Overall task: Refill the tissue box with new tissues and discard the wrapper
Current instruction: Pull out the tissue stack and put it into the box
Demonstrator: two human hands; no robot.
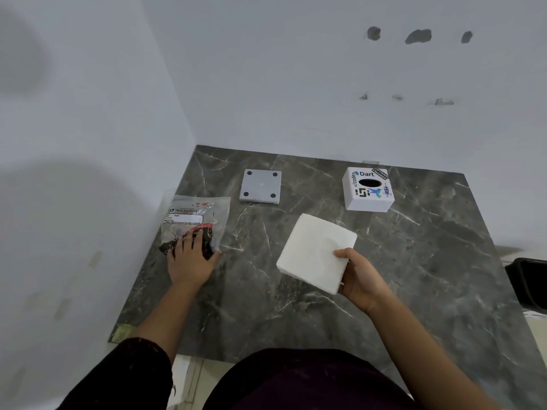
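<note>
My right hand (359,278) grips a thick stack of white tissues (315,250) by its near right corner, held just above the dark marble table (414,261). My left hand (191,258) lies flat with fingers spread on the near end of the clear plastic wrapper (196,218), which rests at the table's left edge against the wall. The white tissue box (368,189), covered in stickers, stands at the back right with its oval slot facing up. Its grey base plate (260,186) lies apart at the back centre, feet up.
White walls close in the table at the left and back. A black bin (528,284) sits beyond the table's right edge. My dark-clothed body is at the near edge.
</note>
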